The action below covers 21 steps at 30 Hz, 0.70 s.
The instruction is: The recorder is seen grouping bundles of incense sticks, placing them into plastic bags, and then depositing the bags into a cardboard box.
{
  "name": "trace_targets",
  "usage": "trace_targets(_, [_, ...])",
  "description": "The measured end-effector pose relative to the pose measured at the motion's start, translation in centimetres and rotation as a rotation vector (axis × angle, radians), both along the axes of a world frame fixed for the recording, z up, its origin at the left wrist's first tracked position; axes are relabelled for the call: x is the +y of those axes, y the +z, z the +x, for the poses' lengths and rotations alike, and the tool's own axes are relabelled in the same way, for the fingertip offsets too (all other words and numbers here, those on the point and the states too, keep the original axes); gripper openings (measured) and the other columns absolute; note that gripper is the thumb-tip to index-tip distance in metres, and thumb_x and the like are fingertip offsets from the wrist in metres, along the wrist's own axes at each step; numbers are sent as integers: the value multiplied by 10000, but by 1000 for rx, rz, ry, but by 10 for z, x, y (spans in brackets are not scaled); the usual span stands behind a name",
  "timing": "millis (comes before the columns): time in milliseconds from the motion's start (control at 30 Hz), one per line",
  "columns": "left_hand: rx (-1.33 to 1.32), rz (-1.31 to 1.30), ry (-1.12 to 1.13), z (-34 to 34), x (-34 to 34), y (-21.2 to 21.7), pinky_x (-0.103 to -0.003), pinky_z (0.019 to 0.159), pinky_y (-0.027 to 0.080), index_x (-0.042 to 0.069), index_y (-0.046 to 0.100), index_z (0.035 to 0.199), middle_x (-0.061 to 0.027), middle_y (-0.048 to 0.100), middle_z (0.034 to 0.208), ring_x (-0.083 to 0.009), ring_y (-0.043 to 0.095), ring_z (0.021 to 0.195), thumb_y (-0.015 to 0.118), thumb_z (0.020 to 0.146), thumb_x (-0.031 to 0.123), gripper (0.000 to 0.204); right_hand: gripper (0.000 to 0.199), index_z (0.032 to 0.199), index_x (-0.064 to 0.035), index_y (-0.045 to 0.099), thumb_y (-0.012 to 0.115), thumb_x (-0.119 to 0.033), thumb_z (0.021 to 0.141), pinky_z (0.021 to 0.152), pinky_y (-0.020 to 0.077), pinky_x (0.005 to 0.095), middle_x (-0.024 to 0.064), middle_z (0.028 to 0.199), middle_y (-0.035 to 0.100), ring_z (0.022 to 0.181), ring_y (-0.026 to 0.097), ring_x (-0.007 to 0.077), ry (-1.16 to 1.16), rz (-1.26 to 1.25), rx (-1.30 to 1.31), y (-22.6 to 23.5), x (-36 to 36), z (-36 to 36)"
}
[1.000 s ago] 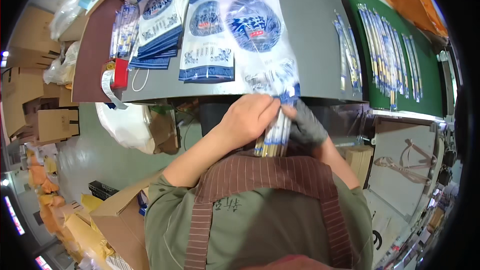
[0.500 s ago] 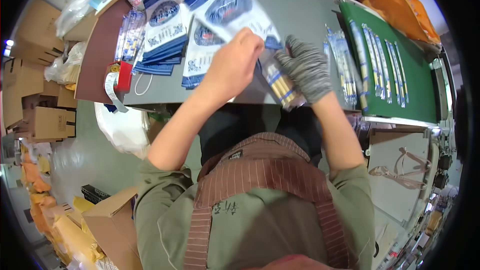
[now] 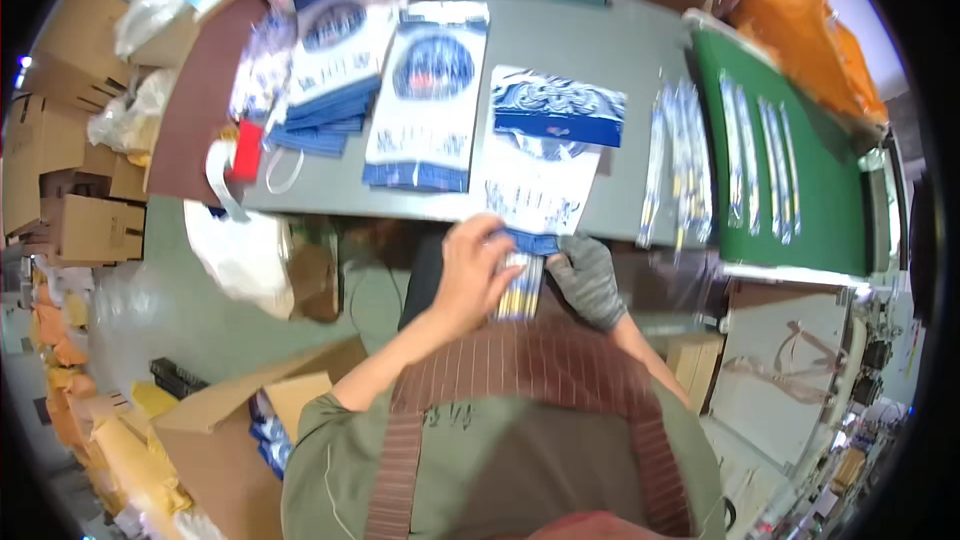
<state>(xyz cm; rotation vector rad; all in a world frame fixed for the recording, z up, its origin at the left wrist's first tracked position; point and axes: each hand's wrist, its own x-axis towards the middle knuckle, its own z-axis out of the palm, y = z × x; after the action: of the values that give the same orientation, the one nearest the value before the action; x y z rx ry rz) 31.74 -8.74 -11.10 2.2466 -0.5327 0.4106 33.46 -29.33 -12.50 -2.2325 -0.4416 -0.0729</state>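
My left hand (image 3: 470, 275), bare, and my right hand (image 3: 588, 278), in a grey glove, both grip a bundle of thin stick packets (image 3: 520, 288) just below the table's front edge. A blue and white bag (image 3: 545, 155) lies on the grey table (image 3: 560, 35) with its lower end hanging toward my hands, touching the top of the bundle. Whether the sticks are inside the bag's mouth I cannot tell.
More blue and white bags (image 3: 425, 105) and a stack of them (image 3: 335, 60) lie to the left. Rows of stick packets (image 3: 675, 155) lie at right, reaching onto a green mat (image 3: 800, 150). Cardboard boxes (image 3: 85, 225) and a white plastic bag (image 3: 240, 250) stand at left.
My hands have come down from over the table to its front edge with the bundle. The bag they held up now lies flat on the table.
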Motion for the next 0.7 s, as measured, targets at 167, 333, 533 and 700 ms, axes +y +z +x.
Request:
trace_targets(167, [279, -263, 72, -19, 13, -18, -387, 972, 386, 50, 516, 1224, -189, 389, 1302, -359, 449, 1161, 748, 774, 132, 514, 278, 856, 0, 630, 618, -275, 819, 677, 468, 461, 249, 790, 604, 755, 593, 415, 183, 22, 354, -34, 3, -12])
trace_targets(333, [650, -602, -46, -47, 28, -16, -295, 823, 470, 21, 514, 1156, -154, 513, 1110, -214, 587, 959, 693, 795, 79, 407, 262, 820, -27, 636, 622, -288, 808, 648, 476, 446, 209, 720, 598, 701, 594, 396, 453, 129, 382, -29, -3, -33])
trace_targets(533, [168, -278, 57, 48, 35, 82, -292, 511, 424, 8, 540, 762, -82, 555, 594, -143, 528, 535, 590, 851, 85, 128, 242, 889, -28, 675, 739, -245, 803, 537, 459, 333, 97, 634, 594, 554, 544, 202, 153, 94, -155, 126, 6, 44])
trace_targets(700, [323, -595, -202, 85, 38, 221, -208, 420, 417, 37, 550, 831, -23, 612, 649, -82, 584, 496, 607, 864, 98, 90, 195, 840, 27, 666, 648, -166, 864, 567, 505, 251, 57, 634, 640, 574, 616, 109, 116, 193, -11, 250, -7, 70])
